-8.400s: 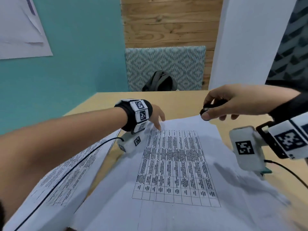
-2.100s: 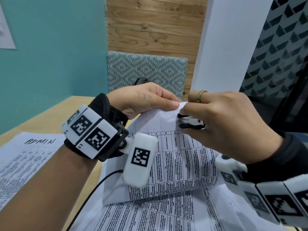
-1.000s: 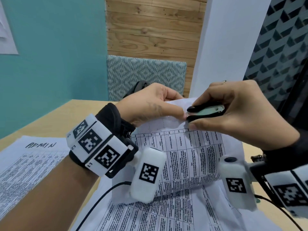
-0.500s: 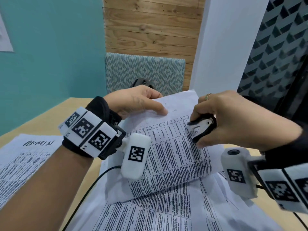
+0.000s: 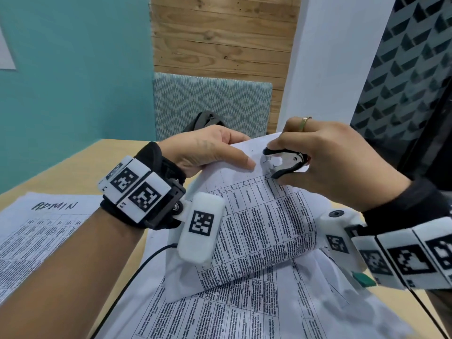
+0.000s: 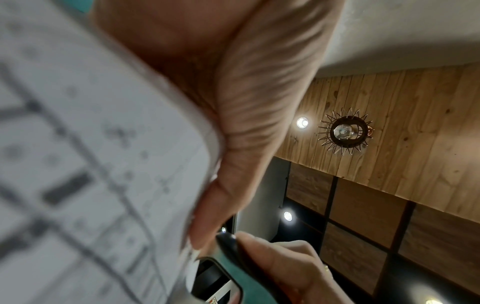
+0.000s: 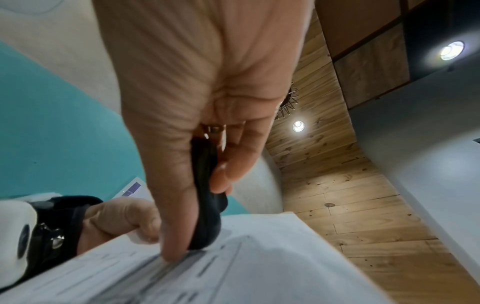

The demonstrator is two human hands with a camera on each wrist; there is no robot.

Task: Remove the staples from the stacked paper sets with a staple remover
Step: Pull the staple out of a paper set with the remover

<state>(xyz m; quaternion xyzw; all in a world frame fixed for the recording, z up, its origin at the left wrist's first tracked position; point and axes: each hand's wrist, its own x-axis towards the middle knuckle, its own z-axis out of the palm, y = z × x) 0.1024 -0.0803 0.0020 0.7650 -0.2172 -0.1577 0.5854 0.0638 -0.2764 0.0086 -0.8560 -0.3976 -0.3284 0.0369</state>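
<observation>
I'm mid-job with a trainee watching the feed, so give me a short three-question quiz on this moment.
1. True or false: the staple remover lies on the table.
2. Which hand holds up the paper set? A) left hand B) right hand C) neither
3. What word is handwritten on the sheet lying at the left of the table?

Key:
1. False; the right hand pinches it at the paper set's top corner.
2. A
3. ADMIN

head cam looks down, wrist cams close, upward-facing
</observation>
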